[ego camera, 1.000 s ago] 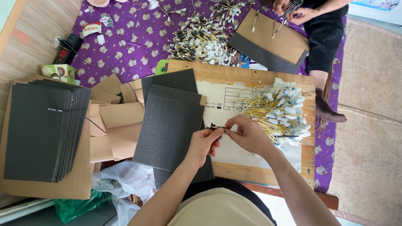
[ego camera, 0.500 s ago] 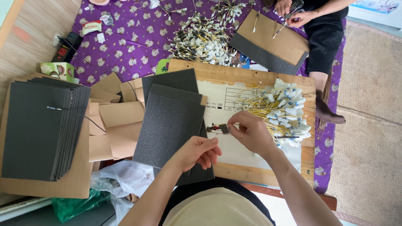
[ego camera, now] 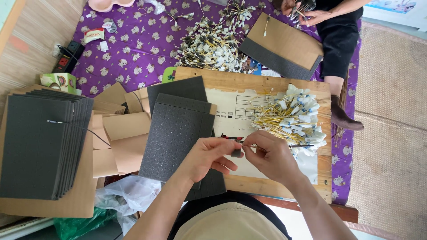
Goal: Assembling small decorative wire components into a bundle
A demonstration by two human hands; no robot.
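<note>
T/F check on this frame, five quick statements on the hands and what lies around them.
1. Both hands, left hand and right hand, meet on a small dark part. True.
2. The pile of yellow wires with white tags lies on the wooden board. True.
3. The stack of dark grey foam sheets sits right of the board. False: it is left.
4. The floor cloth is plain green. False: purple, patterned.
5. Another person's hand shows at top right. True.

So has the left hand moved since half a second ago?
Yes. The left hand has come up and right across the grey foam sheet to meet the right hand.
</note>
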